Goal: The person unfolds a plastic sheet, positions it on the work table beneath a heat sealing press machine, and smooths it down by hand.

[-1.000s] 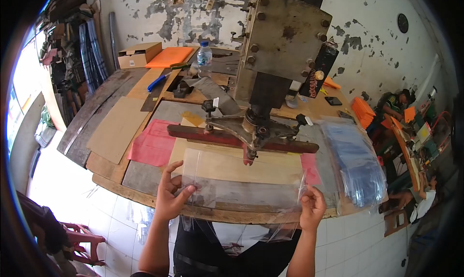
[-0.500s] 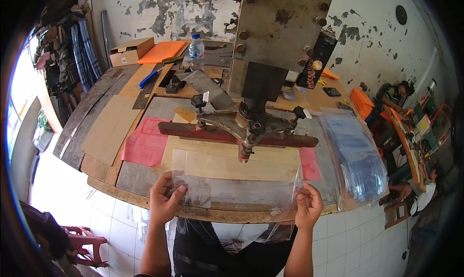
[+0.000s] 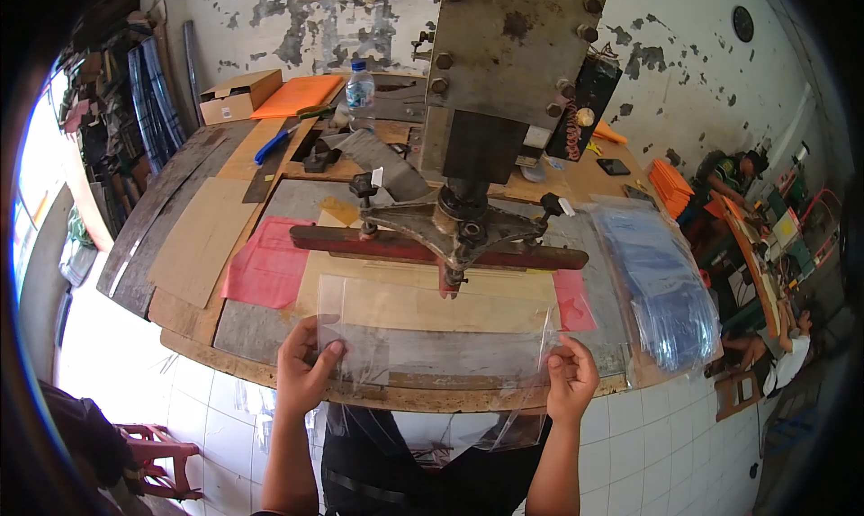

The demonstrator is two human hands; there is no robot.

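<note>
A clear plastic sheet (image 3: 441,358) is stretched between my two hands, over the front edge of the worktable. My left hand (image 3: 306,361) pinches its left side, thumb on top. At the opposite side, my right hand (image 3: 570,379) is closed on the sheet with fingers curled. Just beyond the sheet's far edge stands a press with a long reddish bar (image 3: 432,250) hung under its metal head (image 3: 513,57). A pale yellow sheet (image 3: 396,305) lies beneath the bar, with pink material (image 3: 268,262) showing at both sides.
Right of the press lies a stack of clear bluish plastic sheets (image 3: 661,287). A water bottle (image 3: 359,95), a blue-handled cutter (image 3: 273,147) and a cardboard box (image 3: 239,97) stand or lie at the back left. Other people (image 3: 733,174) are at the far right, near another table.
Both hands keep hold of the clear plastic sheet in nearly the same place. The whole view has shifted slightly; the press bar stays above the yellow sheet.
</note>
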